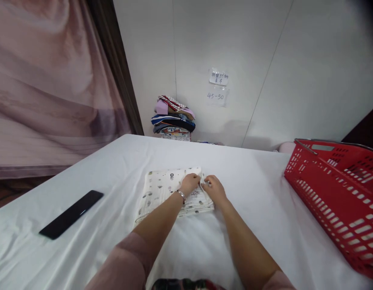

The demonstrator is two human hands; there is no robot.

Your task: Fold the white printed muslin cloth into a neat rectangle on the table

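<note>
A folded white cloth (162, 187) with small printed figures lies in layers on the white-covered bed or table. My left hand (190, 182), with a silver bracelet at the wrist, pinches the cloth near its right edge. My right hand (215, 188) is at that same edge, its fingers curled round the cloth's rim and touching it. Both hands are close together at the cloth's upper right part. The left forearm passes over the front of the cloth and hides some of it.
A black phone-like slab (72, 214) lies at the left. The red plastic basket (331, 201) stands at the right edge. Behind the far edge rises a pile of folded clothes (174, 117) against the white wall, which bears paper labels (217, 96). A pink curtain (53, 80) hangs at the left.
</note>
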